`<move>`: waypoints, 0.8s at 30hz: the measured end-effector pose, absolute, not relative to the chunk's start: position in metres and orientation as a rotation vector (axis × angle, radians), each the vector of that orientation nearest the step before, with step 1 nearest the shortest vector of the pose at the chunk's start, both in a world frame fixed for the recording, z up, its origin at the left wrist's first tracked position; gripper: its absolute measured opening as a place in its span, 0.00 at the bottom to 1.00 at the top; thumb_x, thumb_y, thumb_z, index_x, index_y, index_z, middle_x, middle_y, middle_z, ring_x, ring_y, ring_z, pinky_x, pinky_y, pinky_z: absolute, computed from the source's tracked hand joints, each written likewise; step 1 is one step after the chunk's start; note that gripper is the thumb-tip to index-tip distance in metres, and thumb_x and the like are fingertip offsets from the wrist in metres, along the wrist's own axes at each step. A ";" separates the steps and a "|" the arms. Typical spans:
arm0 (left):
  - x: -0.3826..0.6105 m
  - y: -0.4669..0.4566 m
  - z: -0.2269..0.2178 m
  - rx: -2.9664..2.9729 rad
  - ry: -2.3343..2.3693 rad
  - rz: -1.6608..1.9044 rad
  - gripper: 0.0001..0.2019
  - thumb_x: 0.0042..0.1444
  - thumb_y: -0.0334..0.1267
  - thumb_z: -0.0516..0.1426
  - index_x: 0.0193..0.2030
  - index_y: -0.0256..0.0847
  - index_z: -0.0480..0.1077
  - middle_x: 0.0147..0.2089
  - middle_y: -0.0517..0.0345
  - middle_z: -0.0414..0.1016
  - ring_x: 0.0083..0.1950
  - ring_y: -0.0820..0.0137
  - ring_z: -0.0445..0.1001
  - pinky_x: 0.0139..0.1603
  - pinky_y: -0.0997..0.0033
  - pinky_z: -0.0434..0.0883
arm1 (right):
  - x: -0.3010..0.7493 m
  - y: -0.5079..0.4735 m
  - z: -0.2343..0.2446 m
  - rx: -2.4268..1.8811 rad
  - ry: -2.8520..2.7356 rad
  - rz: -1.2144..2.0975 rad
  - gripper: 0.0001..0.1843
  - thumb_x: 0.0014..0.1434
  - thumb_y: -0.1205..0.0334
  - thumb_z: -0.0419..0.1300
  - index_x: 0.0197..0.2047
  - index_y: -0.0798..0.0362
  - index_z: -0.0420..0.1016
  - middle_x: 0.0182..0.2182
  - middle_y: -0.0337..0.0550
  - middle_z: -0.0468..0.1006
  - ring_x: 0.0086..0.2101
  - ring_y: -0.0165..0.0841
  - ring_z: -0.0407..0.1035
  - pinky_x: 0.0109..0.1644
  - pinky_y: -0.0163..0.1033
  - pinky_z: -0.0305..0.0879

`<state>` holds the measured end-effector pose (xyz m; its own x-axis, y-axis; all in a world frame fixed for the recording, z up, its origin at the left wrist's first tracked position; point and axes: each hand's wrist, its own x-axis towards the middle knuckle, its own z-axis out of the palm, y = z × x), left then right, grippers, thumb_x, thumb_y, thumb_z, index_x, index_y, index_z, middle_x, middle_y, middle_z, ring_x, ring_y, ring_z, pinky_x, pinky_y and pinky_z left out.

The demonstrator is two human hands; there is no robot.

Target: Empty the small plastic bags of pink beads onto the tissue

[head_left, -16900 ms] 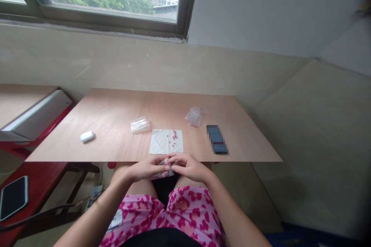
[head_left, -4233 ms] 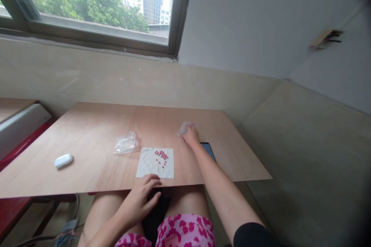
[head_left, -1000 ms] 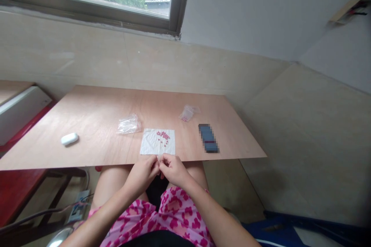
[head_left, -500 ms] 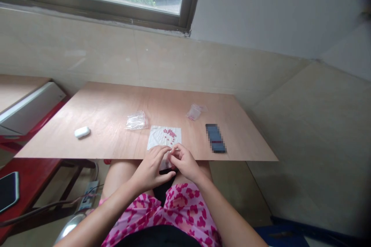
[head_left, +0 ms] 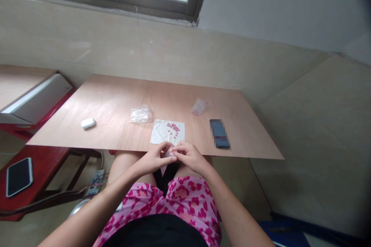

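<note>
Head view; clock centred on the seated person's hands, twelve toward the window wall (head_left: 110, 42).

One small clear bag (head_left: 164, 170): between both hands, just off the table's near edge, above the lap. Thin crinkled plastic, pinkish tint. Long axis from one to seven; tapered end at seven, pointing down.

Left hand (head_left: 156, 159): fingers curled, thumb and fingertips pinching the bag.

Right hand (head_left: 189, 157): thumb and fingertips closed on its upper part.

At twelve: white tissue (head_left: 158, 133), squarish, creased, bearing red beads (head_left: 175, 127), small, roundish.

At eleven: clear packets (head_left: 140, 114), flat, glossy.

At one: filled packet (head_left: 198, 107), see-through, red bits inside.

At two: dark phone (head_left: 220, 134), oblong.

At ten: white case (head_left: 87, 124), smooth, rounded.

Beneath these: table (head_left: 116, 92), pale wood-grained board.
</note>
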<state>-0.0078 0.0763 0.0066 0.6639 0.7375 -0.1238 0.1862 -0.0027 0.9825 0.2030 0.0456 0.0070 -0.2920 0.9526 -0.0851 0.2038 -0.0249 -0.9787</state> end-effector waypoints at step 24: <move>-0.014 0.079 0.007 1.188 0.462 0.021 0.23 0.66 0.59 0.58 0.41 0.37 0.78 0.38 0.52 0.75 0.37 0.68 0.71 0.41 0.68 0.69 | 0.216 0.046 0.035 -1.026 -1.902 1.641 0.19 0.70 0.54 0.62 0.29 0.54 0.83 0.53 0.46 0.76 0.47 0.36 0.74 0.58 0.43 0.69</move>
